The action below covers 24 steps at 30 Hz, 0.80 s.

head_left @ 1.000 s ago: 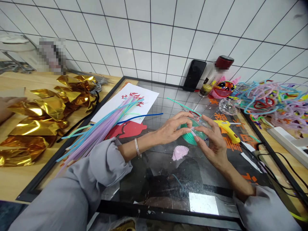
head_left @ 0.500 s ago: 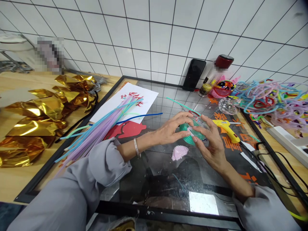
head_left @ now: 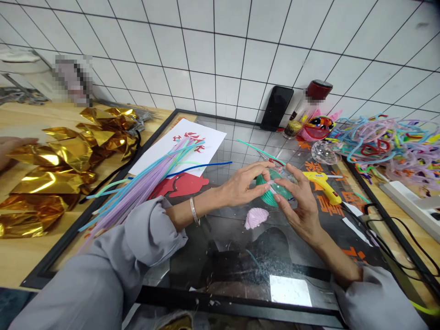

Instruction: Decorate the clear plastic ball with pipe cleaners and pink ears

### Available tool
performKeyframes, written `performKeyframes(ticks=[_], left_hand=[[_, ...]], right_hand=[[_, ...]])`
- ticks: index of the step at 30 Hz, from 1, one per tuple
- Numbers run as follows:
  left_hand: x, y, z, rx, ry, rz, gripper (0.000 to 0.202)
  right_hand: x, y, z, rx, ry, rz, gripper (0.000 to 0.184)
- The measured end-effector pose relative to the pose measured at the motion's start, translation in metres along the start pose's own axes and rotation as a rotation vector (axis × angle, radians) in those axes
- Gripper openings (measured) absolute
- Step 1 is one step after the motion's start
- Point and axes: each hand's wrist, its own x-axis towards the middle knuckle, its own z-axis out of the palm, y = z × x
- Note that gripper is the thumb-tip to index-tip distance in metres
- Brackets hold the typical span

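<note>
My left hand and my right hand meet above the glass tabletop. Between their fingertips is a small lilac strip, pinched from both sides; it looks like a bit of pipe cleaner. Just behind the fingers sits a clear ball partly covered in green ribbed strands, partly hidden by my hands. On the glass below them lies a pink ribbed shell-shaped piece, untouched. A green pipe cleaner and a red-handled tool lie beyond my fingers.
Lilac and blue pipe cleaners lie left over white paper and a red cutout. A yellow glue gun, cables and tangled pipe cleaners are at right. Another person's hand reaches toward gold foil.
Another person's hand has come in at the left edge beside the gold foil. My own hands keep their pinch on the lilac strip, with only slight finger movement.
</note>
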Motion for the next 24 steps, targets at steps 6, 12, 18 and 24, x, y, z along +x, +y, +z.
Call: performKeyframes(ticks=[6,12,18,24], left_hand=[[0.005,0.008,0.002,0.091,0.043,-0.072,0.007],[0.009,0.010,0.000,0.082,0.023,-0.127,0.010],[0.008,0.009,-0.002,0.062,0.010,-0.139,0.009],[0.007,0.007,0.003,0.060,0.053,-0.206,0.009]], right_hand=[[-0.001,-0.001,0.001,-0.028,-0.014,-0.026,0.041],[0.000,-0.002,0.002,-0.046,0.002,-0.041,0.049],[0.002,-0.003,0.002,-0.048,0.002,-0.025,0.047],[0.005,-0.006,-0.007,-0.256,0.015,0.006,0.036]])
